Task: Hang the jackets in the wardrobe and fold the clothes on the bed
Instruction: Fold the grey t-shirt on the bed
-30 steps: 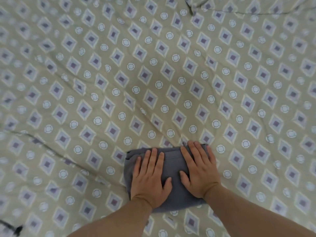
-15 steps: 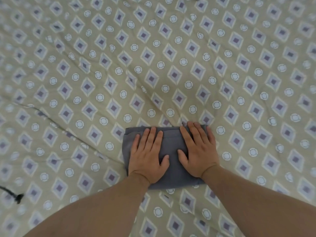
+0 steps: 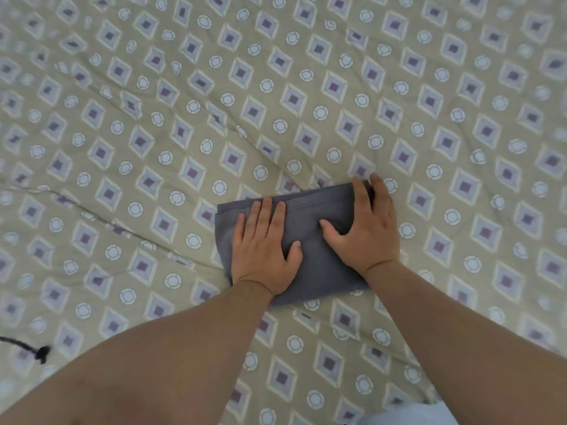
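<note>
Both hands lie flat, fingers straight, on the folded grey cloth (image 3: pixel 310 237) on the bed (image 3: pixel 153 124): left hand (image 3: pixel 264 250) beside right hand (image 3: pixel 365 228), no grip closed, likely pressing creases flat.

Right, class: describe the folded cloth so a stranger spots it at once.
Start at the olive bedspread printed with diamonds and circles. Near the picture's middle lies a folded slate-grey cloth rectangle, pressed under the left hand and right hand. Unlike the patterned spread around it, it is plain.
</note>
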Demonstrator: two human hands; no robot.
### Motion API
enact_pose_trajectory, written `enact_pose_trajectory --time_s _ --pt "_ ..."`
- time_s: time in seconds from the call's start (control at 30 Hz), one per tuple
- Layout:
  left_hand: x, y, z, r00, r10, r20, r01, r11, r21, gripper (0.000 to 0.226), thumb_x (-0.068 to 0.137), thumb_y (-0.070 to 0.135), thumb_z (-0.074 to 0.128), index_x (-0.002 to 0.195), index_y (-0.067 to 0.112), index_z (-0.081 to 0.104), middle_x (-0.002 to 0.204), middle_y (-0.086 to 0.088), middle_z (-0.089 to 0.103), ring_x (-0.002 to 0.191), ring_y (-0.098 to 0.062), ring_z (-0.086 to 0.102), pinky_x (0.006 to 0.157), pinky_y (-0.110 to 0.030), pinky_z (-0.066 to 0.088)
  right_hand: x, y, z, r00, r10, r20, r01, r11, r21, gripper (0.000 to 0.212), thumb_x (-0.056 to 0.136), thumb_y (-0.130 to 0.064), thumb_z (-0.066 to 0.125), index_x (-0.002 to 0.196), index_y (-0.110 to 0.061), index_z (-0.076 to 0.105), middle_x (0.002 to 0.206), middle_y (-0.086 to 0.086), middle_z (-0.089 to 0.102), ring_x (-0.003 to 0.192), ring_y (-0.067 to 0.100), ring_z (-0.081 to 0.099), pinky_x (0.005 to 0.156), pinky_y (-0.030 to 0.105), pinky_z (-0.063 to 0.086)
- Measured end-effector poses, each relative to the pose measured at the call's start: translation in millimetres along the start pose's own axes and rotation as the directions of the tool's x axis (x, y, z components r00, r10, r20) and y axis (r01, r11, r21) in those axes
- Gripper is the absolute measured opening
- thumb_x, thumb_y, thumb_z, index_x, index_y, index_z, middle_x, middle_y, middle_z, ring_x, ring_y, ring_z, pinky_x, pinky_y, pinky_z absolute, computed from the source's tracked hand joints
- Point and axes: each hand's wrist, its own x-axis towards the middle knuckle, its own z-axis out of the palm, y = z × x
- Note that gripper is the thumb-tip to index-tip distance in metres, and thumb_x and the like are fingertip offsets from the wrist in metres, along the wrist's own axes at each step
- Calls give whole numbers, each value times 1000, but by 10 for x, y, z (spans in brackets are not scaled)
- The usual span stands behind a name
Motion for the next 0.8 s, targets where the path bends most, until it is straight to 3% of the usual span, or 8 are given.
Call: enact_pose_trajectory --time_s 0.17,0.3,0.43,0.53,0.6,0.7,0.73,0.8 --pt "1 -8 4 1000 13 -24 -14 999 -31 81 84 56 25 155 15 28 161 -9 25 150 -26 19 123 -44 4 -212 -186 -88 925 380 17 -379 918 113 89 69 -70 63 140 -24 35 125 3 54 112 27 57 89 39 49" --pt "-27 -51 -25 1000 15 6 -14 996 -87 82 85 58 22 155 16 27 162 -9 24 150 -25 18 122 -39 -1 -345 -215 -285 803 544 244 -596 720 355 43 73 -53 76 94 -28 48 85 -15 56 80 12 60 62 23 41" --pt "-178 -108 -261 997 -7 74 24 974 -223 85 87 62 26 157 14 17 165 -9 13 152 -23 10 123 -32 -2 -571 -469 -626 673 638 375 -730 492 475 32 78 -33 79 89 -24 51 83 -9 56 73 11 55 65 29 46" --pt "-612 -272 -391 966 -193 175 239 923 -303 87 92 59 46 157 12 15 165 -8 11 152 -23 8 123 -34 4 -829 -709 -1022 601 682 416 -770 356 529 22 81 -18 73 85 -25 53 87 -1 64 75 17 61 58 29 48" --pt "-1059 -425 -542 832 -495 251 554 709 -437 83 88 54 55 151 7 31 157 -14 30 146 -32 25 121 -42 20 -1024 -863 -1345 550 706 447 -779 240 580 18 83 -12 69 87 -22 56 86 3 67 75 22 64 64 36 56" --pt "-1720 -371 -874 387 -731 561 872 92 -481 60 95 43 53 144 10 42 125 -18 57 100 -29 58 85 -40 49 -1241 -1136 -1861 460 732 503 -772 50 634 18 83 -10 68 92 -20 57 88 6 68 80 28 67 76 46 59" --pt "-1903 -256 -1000 299 -616 729 835 -201 -512 54 96 46 51 137 11 48 107 -14 61 77 -22 55 69 -35 47 -1316 -1238 -2021 435 740 512 -763 1 647 19 82 -10 67 95 -20 57 90 7 69 82 29 68 73 45 59" --pt "-2202 72 -1275 339 -152 928 655 -670 -349 62 90 63 55 112 5 55 83 -11 52 67 -22 49 61 -32 46 -1464 -1406 -2403 418 741 526 -721 -82 689 20 83 -11 67 100 -20 61 90 7 71 80 27 70 61 36 57"
